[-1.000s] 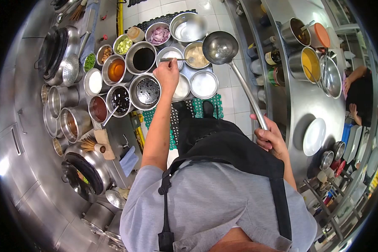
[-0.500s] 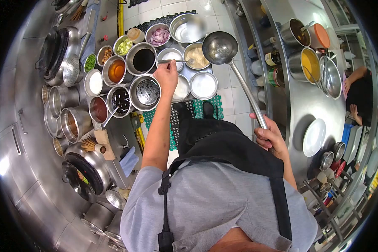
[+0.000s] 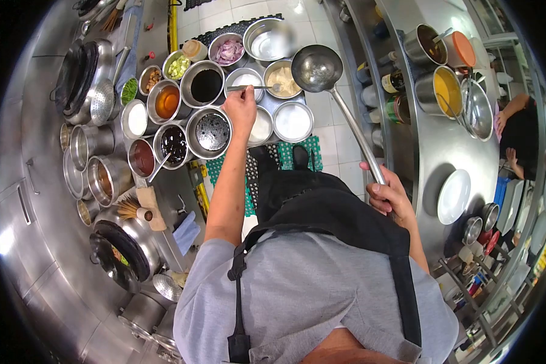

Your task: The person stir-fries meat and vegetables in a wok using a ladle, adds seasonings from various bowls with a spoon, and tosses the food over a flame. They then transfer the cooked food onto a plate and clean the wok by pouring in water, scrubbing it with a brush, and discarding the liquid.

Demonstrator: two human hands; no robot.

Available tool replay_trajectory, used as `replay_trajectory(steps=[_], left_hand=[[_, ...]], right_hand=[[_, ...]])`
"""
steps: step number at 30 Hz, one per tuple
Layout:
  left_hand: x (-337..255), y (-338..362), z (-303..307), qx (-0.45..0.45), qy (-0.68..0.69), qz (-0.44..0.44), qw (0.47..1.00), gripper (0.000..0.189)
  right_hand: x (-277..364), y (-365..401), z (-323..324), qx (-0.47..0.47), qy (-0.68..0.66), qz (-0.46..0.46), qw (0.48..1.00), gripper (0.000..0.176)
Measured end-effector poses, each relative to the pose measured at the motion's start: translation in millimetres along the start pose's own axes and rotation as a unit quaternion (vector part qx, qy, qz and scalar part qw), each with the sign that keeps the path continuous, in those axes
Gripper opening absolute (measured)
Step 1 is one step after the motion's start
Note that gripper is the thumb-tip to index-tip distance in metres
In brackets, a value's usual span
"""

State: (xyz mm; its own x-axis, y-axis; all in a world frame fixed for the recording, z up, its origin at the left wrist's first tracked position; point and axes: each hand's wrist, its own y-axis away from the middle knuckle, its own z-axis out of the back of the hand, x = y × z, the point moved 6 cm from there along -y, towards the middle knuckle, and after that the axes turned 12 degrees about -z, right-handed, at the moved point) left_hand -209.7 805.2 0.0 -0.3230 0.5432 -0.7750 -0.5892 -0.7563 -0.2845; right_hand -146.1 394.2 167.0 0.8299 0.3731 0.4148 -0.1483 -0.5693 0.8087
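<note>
My left hand [image 3: 241,112] is closed around the handle of a small metal spoon [image 3: 262,88]. The spoon's tip lies over a steel container of beige powder [image 3: 283,79]. Below the spoon's handle stands a container of white granules [image 3: 245,78]. In my closed right hand [image 3: 390,194] is the long handle of a large steel ladle [image 3: 317,68]. Its bowl hangs beside the beige powder, facing up, with a dull wet sheen inside. Close to my left wrist is a container of dark liquid with bubbles [image 3: 213,131].
Several steel containers surround my left hand, with dark sauce [image 3: 206,86], orange oil [image 3: 167,102] and chopped red onion [image 3: 229,53]. Woks and a strainer [image 3: 102,100] line the left. A steel counter on the right bears a white plate [image 3: 454,196] and pots. Another person's arm [image 3: 514,108] shows far right.
</note>
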Motion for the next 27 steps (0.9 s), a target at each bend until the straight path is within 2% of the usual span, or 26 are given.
replay_trajectory(steps=[6,7,8,10,11,14,15,19,23,27], left_hand=[[16.1,1.8,0.3,0.007,0.011,0.045,0.999,0.036],[5.8,-0.1,10.6,-0.014,0.024,0.033,0.999,0.039],[4.3,0.6,18.6,-0.017,0.035,0.057,0.998,0.033],[-7.4,1.1,32.9,-0.059,0.189,0.078,0.977,0.026],[-16.0,3.0,40.9,-0.045,0.225,0.092,0.969,0.02],[-51.2,9.6,81.0,-0.12,0.081,-0.066,0.987,0.018],[-70.0,13.9,98.8,-0.092,-0.027,-0.09,0.991,0.016],[-61.6,63.5,111.5,-0.026,-0.151,-0.095,0.984,0.013],[-47.2,106.2,90.0,-0.012,-0.133,-0.112,0.985,0.009],[-44.8,115.7,79.9,-0.034,-0.136,-0.109,0.984,0.008]], right_hand=[[-0.5,-0.6,2.6,-0.003,0.021,0.001,1.0,0.059],[-1.8,-0.4,4.1,0.0,0.026,-0.001,1.0,0.06],[-3.8,0.6,6.6,-0.002,0.043,-0.001,0.999,0.06],[-3.7,0.0,10.5,-0.006,0.078,0.008,0.997,0.062],[-2.6,0.6,9.8,-0.006,0.092,0.01,0.996,0.063],[-0.6,0.3,10.0,0.024,0.156,0.023,0.987,0.064],[-0.7,-0.2,8.9,0.028,0.164,0.011,0.986,0.064],[5.6,-3.9,-0.3,0.046,0.187,-0.012,0.981,0.064],[11.0,-8.8,-8.8,0.053,0.205,-0.006,0.977,0.062],[13.7,-9.5,-13.2,0.048,0.201,-0.015,0.978,0.061]])
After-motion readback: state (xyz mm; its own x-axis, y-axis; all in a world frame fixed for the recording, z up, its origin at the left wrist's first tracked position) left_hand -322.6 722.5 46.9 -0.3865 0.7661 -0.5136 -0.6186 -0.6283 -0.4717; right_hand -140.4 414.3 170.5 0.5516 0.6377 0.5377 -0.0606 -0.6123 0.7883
